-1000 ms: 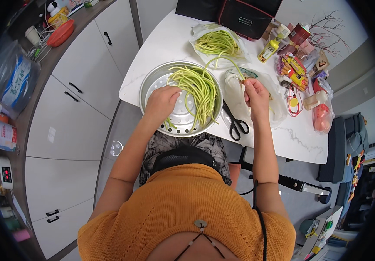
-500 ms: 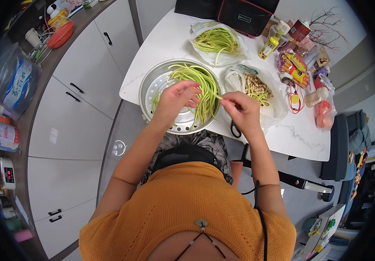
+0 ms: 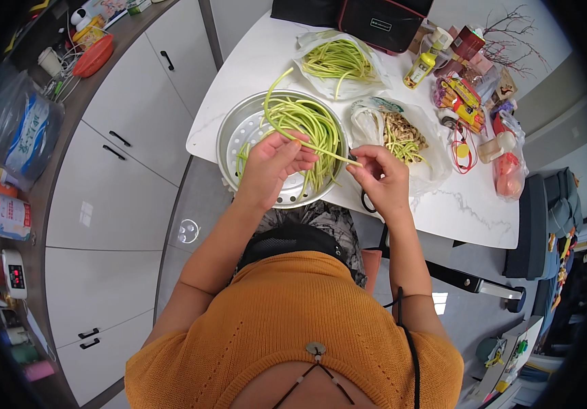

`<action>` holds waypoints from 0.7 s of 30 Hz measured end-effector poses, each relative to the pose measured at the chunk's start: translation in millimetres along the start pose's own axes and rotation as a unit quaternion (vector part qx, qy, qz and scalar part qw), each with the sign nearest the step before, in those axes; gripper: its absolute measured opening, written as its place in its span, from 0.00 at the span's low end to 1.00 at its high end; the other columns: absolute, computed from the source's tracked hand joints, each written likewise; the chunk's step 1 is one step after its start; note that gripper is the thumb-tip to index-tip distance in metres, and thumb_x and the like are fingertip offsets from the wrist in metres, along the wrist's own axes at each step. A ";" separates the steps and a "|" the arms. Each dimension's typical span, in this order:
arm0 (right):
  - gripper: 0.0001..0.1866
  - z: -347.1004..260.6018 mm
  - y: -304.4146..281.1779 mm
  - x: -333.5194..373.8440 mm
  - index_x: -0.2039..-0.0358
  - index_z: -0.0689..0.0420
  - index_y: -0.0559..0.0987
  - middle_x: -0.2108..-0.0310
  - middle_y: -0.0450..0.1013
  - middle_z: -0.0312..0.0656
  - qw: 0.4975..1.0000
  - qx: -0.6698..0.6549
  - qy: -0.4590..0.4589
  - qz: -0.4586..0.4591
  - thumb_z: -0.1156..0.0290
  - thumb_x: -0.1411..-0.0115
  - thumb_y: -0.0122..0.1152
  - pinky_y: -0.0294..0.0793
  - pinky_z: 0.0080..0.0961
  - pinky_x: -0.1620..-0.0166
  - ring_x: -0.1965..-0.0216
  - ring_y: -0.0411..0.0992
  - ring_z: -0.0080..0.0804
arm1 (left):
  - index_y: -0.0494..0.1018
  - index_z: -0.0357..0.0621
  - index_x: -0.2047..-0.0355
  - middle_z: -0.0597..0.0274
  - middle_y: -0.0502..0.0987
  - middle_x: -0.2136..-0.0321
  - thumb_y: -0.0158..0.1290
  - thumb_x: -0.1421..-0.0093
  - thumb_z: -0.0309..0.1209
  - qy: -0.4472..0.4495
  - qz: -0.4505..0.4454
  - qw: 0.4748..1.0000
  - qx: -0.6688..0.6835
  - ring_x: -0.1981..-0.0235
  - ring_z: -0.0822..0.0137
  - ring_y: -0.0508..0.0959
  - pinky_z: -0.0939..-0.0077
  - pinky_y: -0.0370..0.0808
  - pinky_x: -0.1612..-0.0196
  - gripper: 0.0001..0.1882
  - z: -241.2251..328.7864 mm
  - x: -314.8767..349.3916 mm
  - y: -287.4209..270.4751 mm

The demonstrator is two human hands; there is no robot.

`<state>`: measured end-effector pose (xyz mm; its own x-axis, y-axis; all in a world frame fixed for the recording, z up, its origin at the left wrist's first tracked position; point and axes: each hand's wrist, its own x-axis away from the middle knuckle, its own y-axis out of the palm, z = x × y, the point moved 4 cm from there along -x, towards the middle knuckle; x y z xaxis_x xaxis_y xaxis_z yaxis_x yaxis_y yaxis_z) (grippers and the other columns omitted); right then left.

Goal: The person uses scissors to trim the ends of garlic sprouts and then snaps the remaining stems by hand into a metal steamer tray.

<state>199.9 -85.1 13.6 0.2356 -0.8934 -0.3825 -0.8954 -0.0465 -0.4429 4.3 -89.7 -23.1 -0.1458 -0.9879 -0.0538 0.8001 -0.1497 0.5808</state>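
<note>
A long green garlic scape [image 3: 268, 103] arches up over a round metal steamer pan with holes [image 3: 232, 126]. My left hand [image 3: 273, 167] has its fingers closed round the scape above the pan. Beyond the pan's right rim, my right hand [image 3: 383, 178] pinches the scape's tip between thumb and fingers. More loose garlic scapes [image 3: 317, 119] lie coiled in the pan below. A black scissors handle [image 3: 367, 201] shows beside my right hand; the rest of the scissors is hidden.
Behind the pan lies an open plastic bag of garlic scapes [image 3: 340, 60]. To its right, another plastic bag [image 3: 429, 174] holds brown and green trimmings. A yellow bottle [image 3: 421, 68], snack packs [image 3: 460, 102] and a black case [image 3: 382, 24] stand farther back on the white table [image 3: 477, 211].
A single scape has come up out of the pile, its curved end now above the pan's far rim. My left hand has shifted slightly right, and the tip extends farther toward my right hand.
</note>
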 end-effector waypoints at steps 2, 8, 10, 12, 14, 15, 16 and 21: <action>0.10 -0.8 1.7 1.0 0.67 0.58 0.77 0.77 0.70 0.31 1.000 -0.010 0.004 -0.007 0.77 0.52 0.65 0.61 0.10 0.76 0.78 0.64 0.13 | 0.68 0.36 0.59 0.57 0.75 0.66 0.45 0.38 0.29 0.000 0.002 1.000 -0.012 0.65 0.69 0.77 0.78 0.75 0.60 0.10 -1.2 0.7 1.3; 0.07 -11.5 5.1 -1.3 0.69 0.60 0.78 0.77 0.72 0.38 0.998 0.022 -0.058 0.000 0.77 0.51 0.63 0.66 0.16 0.76 0.80 0.67 0.21 | 0.69 0.36 0.60 0.59 0.75 0.66 0.45 0.38 0.27 0.010 0.006 0.997 -0.070 0.65 0.70 0.76 0.78 0.74 0.59 0.09 -3.5 0.3 5.1; 0.05 -12.4 4.7 -0.8 0.70 0.61 0.77 0.76 0.72 0.39 0.999 0.028 -0.047 0.001 0.77 0.50 0.62 0.67 0.17 0.76 0.80 0.68 0.23 | 0.70 0.36 0.61 0.59 0.75 0.66 0.45 0.38 0.27 0.020 0.008 0.993 -0.120 0.66 0.71 0.76 0.78 0.74 0.60 0.09 -3.2 0.3 5.3; 0.05 -13.9 4.4 -0.6 0.71 0.61 0.77 0.76 0.72 0.39 0.998 0.030 -0.047 0.001 0.77 0.50 0.62 0.67 0.17 0.76 0.80 0.68 0.23 | 0.70 0.36 0.62 0.60 0.75 0.67 0.46 0.39 0.27 0.035 0.012 0.981 -0.191 0.67 0.72 0.76 0.79 0.74 0.60 0.08 -2.2 0.8 6.9; 0.04 -14.1 4.8 -1.0 0.71 0.61 0.77 0.77 0.72 0.39 0.998 0.028 -0.050 0.000 0.77 0.50 0.62 0.67 0.17 0.76 0.80 0.68 0.23 | 0.71 0.36 0.63 0.60 0.75 0.69 0.46 0.39 0.27 0.057 0.010 0.970 -0.238 0.68 0.72 0.76 0.80 0.73 0.62 0.08 -7.2 0.5 5.6; 0.04 -13.7 5.0 -1.8 0.72 0.61 0.77 0.77 0.72 0.39 0.998 0.026 -0.051 0.000 0.77 0.49 0.61 0.67 0.17 0.76 0.80 0.68 0.23 | 0.71 0.36 0.64 0.60 0.76 0.70 0.46 0.39 0.27 0.068 0.007 0.963 -0.260 0.69 0.73 0.76 0.81 0.73 0.63 0.07 -8.7 0.8 6.6; 0.04 -13.5 5.2 -2.6 0.72 0.61 0.76 0.77 0.72 0.39 0.998 0.024 -0.053 0.000 0.77 0.49 0.61 0.67 0.17 0.75 0.80 0.68 0.23 | 0.71 0.36 0.65 0.60 0.76 0.71 0.46 0.39 0.26 0.068 0.007 0.950 -0.305 0.70 0.73 0.76 0.81 0.73 0.63 0.07 -8.3 2.4 9.2; 0.04 -13.9 11.3 -7.8 0.72 0.62 0.76 0.77 0.71 0.40 0.998 0.011 -0.056 -0.003 0.77 0.49 0.60 0.67 0.17 0.75 0.80 0.69 0.23 | 0.71 0.36 0.65 0.59 0.75 0.75 0.45 0.42 0.24 0.084 -0.011 0.877 -0.473 0.73 0.73 0.76 0.81 0.72 0.66 0.06 -11.6 7.1 20.5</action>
<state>182.6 -84.9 22.9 0.2821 -0.8378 -0.4676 -0.8856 -0.0400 -0.4626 26.5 -100.2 -21.0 -0.1429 -0.9647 -0.2213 0.9346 -0.0580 -0.3509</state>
